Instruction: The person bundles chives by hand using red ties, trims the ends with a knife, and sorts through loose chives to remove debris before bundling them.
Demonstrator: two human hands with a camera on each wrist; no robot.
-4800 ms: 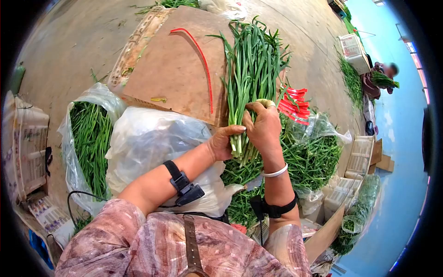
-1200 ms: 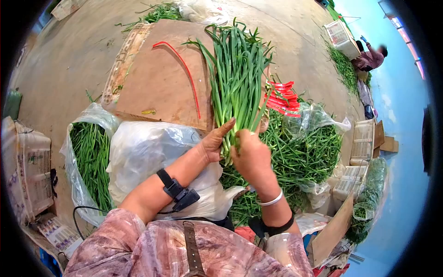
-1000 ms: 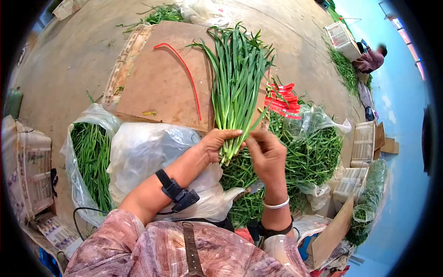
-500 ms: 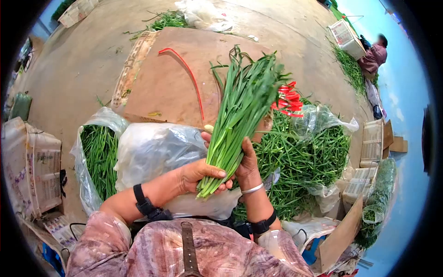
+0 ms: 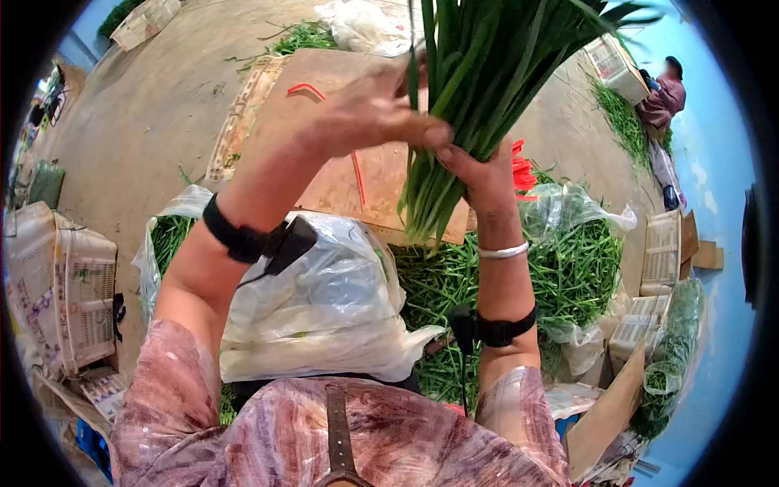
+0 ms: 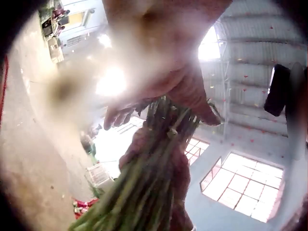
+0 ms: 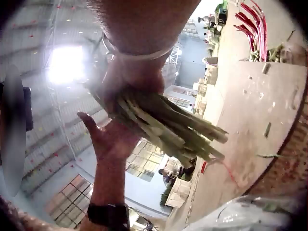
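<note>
A thick bundle of long green stalks is raised over the board, leaves up and pale stem ends down. My right hand grips its lower part, thumb across the front; the right wrist view shows this hand around the stems. At the bundle's left side is my left hand, fingers extended. In the left wrist view that hand has thumb and fingers spread about the stalks; whether its palm touches them is unclear. A single red strip lies on the brown board.
Several red strips lie right of the board. Loose greens fill an open plastic bag at right, and another bag of greens stands left. White plastic covers something before me. A person is beyond crates at right.
The bundle has risen from low before my body to above the board, closer to the camera. My left hand has moved from gripping the stem ends up to the bundle's side, its fingers now extended.
</note>
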